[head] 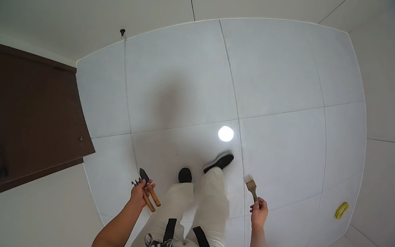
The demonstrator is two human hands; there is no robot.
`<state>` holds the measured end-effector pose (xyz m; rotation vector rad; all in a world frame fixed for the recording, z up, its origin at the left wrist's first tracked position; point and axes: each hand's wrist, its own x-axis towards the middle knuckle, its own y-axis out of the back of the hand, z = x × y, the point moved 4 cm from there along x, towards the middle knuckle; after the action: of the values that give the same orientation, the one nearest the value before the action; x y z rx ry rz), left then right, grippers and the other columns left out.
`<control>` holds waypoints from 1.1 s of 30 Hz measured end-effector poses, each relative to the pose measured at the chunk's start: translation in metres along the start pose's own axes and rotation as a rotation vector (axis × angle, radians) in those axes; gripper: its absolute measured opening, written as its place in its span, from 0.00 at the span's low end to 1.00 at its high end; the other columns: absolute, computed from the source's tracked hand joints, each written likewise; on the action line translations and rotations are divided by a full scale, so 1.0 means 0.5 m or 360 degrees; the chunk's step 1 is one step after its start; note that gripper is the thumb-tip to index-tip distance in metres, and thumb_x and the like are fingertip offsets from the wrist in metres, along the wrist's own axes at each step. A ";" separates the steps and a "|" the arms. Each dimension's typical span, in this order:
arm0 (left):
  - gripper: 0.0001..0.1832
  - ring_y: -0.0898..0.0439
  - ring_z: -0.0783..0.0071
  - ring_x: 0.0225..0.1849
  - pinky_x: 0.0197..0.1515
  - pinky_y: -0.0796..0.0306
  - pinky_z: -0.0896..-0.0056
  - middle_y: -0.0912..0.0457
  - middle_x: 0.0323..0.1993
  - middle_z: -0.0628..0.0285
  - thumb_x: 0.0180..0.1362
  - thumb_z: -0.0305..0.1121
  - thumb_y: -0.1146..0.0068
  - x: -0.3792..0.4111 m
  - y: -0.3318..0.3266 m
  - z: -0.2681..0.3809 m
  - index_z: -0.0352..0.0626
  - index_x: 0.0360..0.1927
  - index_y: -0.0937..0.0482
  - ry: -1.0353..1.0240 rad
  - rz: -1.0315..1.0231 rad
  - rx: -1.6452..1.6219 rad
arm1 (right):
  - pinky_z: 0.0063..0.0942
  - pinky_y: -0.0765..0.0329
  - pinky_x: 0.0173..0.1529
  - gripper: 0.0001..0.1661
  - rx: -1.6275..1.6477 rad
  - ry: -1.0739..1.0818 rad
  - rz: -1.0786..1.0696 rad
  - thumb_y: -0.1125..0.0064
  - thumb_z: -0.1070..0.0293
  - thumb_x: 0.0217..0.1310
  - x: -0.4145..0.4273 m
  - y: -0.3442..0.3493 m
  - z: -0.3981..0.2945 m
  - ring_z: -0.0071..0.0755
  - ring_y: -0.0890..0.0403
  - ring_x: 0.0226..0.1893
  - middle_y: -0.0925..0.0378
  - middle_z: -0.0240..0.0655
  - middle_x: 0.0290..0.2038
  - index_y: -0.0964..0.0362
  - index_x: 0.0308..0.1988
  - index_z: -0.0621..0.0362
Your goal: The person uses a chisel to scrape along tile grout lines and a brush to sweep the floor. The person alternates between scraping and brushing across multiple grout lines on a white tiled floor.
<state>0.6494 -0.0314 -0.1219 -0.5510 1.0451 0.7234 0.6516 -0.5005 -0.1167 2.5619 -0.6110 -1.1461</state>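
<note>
My left hand (pixel 139 193) is closed around two small garden tools with wooden handles. One is a hand trowel (pixel 143 174) with a dark pointed blade; the other is a small hand rake (pixel 135 182), its tines partly hidden by my fingers. Both handles stick out towards my legs. On the other side, my right hand (pixel 261 212) grips a flat paintbrush (pixel 251 184) by its handle, the pale bristles pointing up and away from me. Both hands are in the air above the floor, well apart, one on each side of my legs.
Large pale tiles (pixel 279 144) cover the floor around my black shoes (pixel 185 175). A dark brown door (pixel 30 104) is at the left. A coiled yellow cord (pixel 341 210) lies near the right wall. A small black fitting (pixel 122 32) is at the far wall's foot.
</note>
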 end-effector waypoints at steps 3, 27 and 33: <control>0.11 0.23 0.64 0.37 0.17 0.35 0.83 0.25 0.36 0.59 0.58 0.34 0.55 0.014 -0.072 0.042 0.39 0.39 0.33 0.0021 0.0014 -0.0073 | 0.17 0.35 0.20 0.15 0.0108 0.0019 -0.0019 0.52 0.66 0.56 0.059 -0.049 -0.082 0.19 0.31 0.18 0.28 0.31 0.21 0.33 0.43 0.61; 0.09 0.23 0.68 0.39 0.17 0.37 0.86 0.25 0.39 0.61 0.57 0.36 0.54 0.111 -0.579 0.169 0.43 0.39 0.33 0.0203 -0.0206 0.0794 | 0.20 0.32 0.20 0.16 0.0276 -0.0960 0.0583 0.55 0.66 0.54 0.270 -0.180 0.055 0.21 0.27 0.16 0.26 0.34 0.20 0.31 0.41 0.63; 0.11 0.23 0.71 0.37 0.16 0.38 0.87 0.24 0.36 0.64 0.56 0.38 0.51 0.093 -0.640 0.197 0.44 0.39 0.31 0.0081 -0.0551 0.1128 | 0.24 0.32 0.20 0.15 0.0305 -0.0791 0.0760 0.55 0.65 0.53 0.236 -0.224 0.128 0.26 0.27 0.18 0.26 0.35 0.21 0.30 0.41 0.58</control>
<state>0.9628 -0.1564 -0.1017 -0.1229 1.1323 0.0112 0.7039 -0.4636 -0.2793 2.0740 -1.4133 -1.5943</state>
